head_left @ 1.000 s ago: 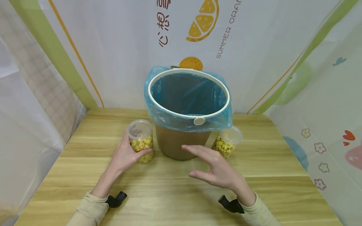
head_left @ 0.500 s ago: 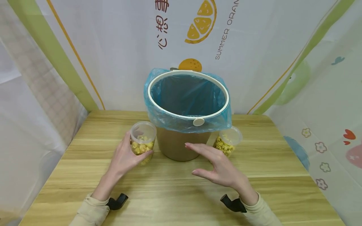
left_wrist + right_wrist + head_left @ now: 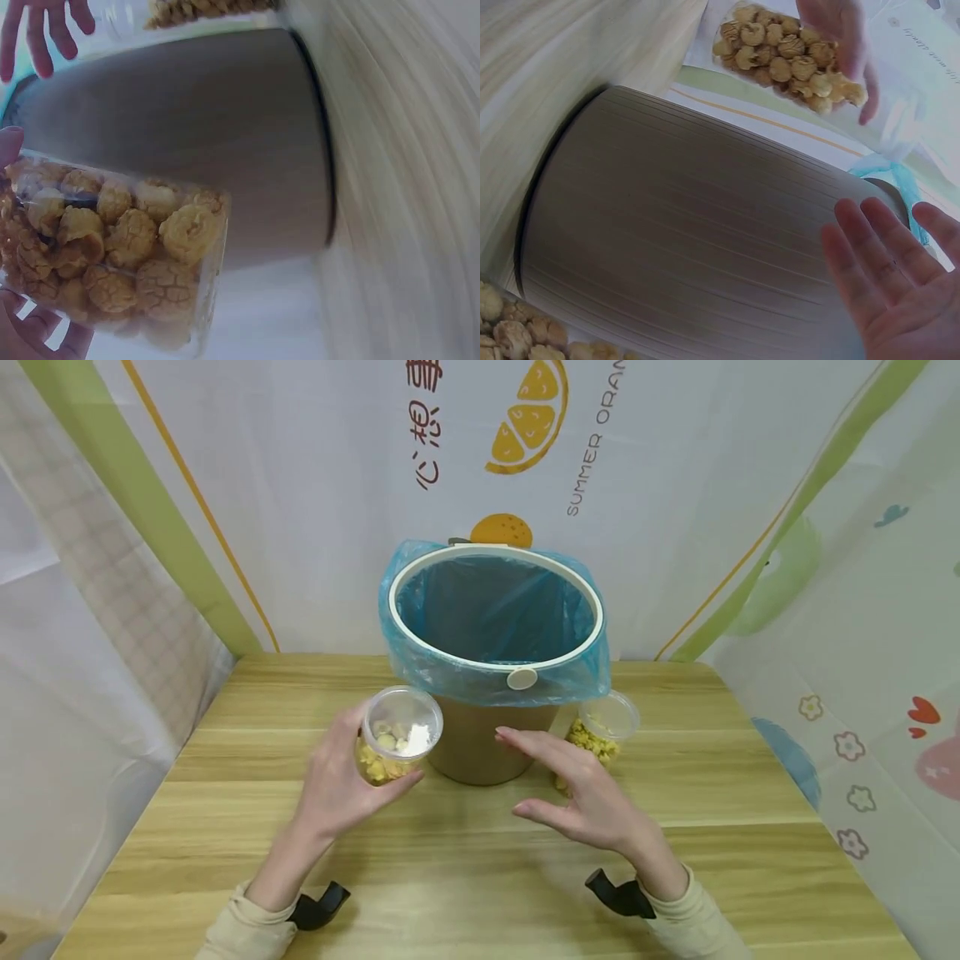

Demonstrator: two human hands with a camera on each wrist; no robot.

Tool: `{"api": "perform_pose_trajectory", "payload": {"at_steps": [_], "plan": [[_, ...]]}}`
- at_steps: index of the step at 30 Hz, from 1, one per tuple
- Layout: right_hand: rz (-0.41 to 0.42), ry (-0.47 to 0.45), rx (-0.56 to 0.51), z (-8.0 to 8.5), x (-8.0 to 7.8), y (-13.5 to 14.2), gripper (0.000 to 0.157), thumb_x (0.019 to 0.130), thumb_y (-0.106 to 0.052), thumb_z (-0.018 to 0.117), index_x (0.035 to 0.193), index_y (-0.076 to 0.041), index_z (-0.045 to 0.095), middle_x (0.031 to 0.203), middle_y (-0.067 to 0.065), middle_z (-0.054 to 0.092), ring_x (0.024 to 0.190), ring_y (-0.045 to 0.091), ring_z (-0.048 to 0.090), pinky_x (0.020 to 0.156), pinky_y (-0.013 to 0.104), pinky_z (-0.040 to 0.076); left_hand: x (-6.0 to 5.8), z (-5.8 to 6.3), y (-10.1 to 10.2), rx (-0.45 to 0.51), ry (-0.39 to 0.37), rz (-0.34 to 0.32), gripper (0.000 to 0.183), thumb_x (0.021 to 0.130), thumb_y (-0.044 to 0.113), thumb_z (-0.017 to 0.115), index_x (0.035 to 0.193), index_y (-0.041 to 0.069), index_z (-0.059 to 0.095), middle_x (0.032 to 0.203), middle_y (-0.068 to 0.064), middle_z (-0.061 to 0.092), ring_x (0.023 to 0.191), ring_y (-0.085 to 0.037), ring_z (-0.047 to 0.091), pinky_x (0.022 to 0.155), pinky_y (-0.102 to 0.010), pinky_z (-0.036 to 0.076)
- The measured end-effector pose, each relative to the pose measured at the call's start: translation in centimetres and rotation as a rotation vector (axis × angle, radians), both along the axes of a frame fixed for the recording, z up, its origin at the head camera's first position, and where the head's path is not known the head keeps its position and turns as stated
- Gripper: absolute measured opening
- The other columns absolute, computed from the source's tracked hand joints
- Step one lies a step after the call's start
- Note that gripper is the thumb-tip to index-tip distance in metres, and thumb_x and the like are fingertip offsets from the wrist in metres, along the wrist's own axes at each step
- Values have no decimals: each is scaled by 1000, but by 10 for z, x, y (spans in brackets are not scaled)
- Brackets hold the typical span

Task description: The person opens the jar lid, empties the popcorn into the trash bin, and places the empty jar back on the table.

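Observation:
My left hand point(image 3: 378, 758) grips a clear plastic jar of yellow popcorn point(image 3: 397, 735) just left of the bin, off the table, with its mouth tilted towards me. The left wrist view shows the same popcorn jar point(image 3: 112, 247) against the bin's brown wall point(image 3: 187, 135). My right hand point(image 3: 525, 774) hovers open in front of the bin's base, holding nothing, fingers straight. The brown bin point(image 3: 472, 747) has a white rim ring and a blue bag liner point(image 3: 495, 610). A second popcorn jar point(image 3: 603, 731) stands right of the bin, partly hidden by my right hand.
The bin stands at the back middle of a wooden table point(image 3: 450, 860). Printed curtains point(image 3: 675, 485) close in behind and on both sides. Black wrist mounts point(image 3: 318, 908) show by my sleeves. The second jar point(image 3: 510, 330) lies low in the right wrist view.
My left hand has lifted the popcorn jar off the table, carried it right towards the bin and tilted it. My right hand has hardly moved.

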State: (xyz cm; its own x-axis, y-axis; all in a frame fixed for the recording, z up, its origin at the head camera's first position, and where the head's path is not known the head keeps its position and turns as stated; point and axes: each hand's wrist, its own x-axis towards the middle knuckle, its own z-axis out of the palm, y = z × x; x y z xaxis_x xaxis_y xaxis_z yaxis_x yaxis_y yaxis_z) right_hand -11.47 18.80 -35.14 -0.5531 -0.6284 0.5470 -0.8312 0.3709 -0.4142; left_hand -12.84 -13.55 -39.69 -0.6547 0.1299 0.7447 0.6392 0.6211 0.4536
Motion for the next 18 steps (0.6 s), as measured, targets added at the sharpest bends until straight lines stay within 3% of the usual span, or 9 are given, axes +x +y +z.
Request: {"api": "perform_pose_trajectory", "payload": {"at_steps": [8, 18], "plan": [[0, 17, -26, 3, 1, 2, 72, 98, -54, 61, 153, -10, 47, 146, 7, 63, 132, 18, 61, 103, 27, 54, 8, 10, 21, -22, 76, -56, 93, 79, 71, 74, 142, 6, 53, 124, -11, 67, 107, -25, 62, 81, -47, 55], [-14, 47, -92, 7, 3, 3, 74, 98, -58, 58, 150, -6, 50, 136, 6, 67, 115, 19, 67, 94, 27, 57, 13, 18, 48, -55, 169, -106, 85, 83, 71, 68, 140, 8, 57, 125, -6, 68, 104, -23, 62, 86, -39, 51]]}}
